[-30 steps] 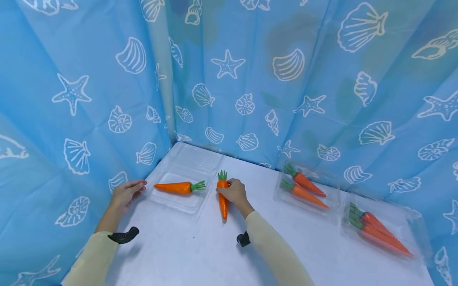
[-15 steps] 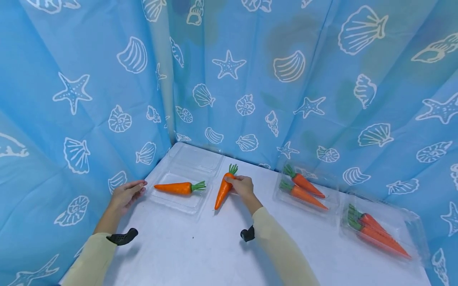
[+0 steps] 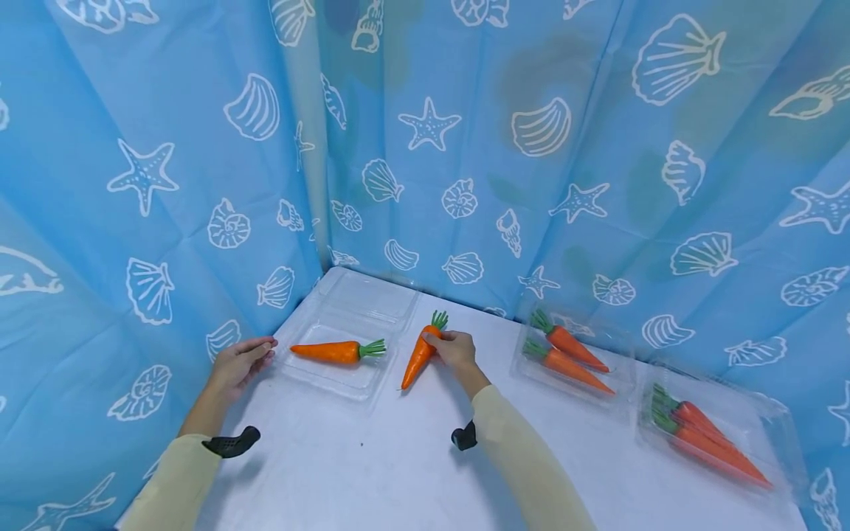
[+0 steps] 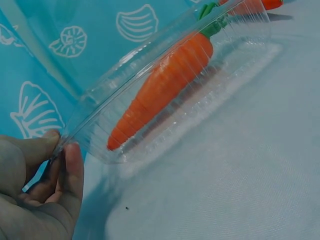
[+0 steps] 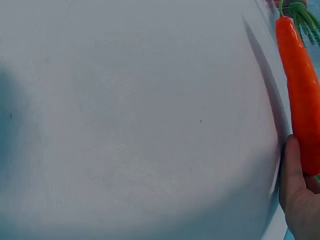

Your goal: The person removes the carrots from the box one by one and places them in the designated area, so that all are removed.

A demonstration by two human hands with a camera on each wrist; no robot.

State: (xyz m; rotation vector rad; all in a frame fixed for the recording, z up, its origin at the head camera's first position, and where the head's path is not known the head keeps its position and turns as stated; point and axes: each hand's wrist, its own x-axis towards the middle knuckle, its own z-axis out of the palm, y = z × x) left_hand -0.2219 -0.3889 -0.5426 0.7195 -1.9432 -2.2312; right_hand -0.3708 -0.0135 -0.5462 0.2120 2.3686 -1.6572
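Note:
A clear plastic clamshell box (image 3: 322, 377) lies with its lid folded back at the table's far left corner. Inside its tray is one orange carrot (image 3: 328, 352), green top to the right. My left hand (image 3: 240, 365) pinches the box's left edge between thumb and fingers, as the left wrist view shows at the box rim (image 4: 75, 132). Just right of the box, my right hand (image 3: 457, 355) grips a second carrot (image 3: 420, 359) near its green top, tip slanting down to the left. In the right wrist view this carrot (image 5: 302, 90) stands above the fingers (image 5: 292, 170).
Two more clear boxes stand along the table's right side, each with two carrots: the nearer-to-middle box (image 3: 521, 365) and the far right box (image 3: 786, 450). A blue shell-print curtain (image 3: 425, 184) closes in the white table (image 3: 372, 472) behind and at the left.
My right hand has moved right and tilted its carrot, so the tip now slants down to the left. The left hand stays at the box edge.

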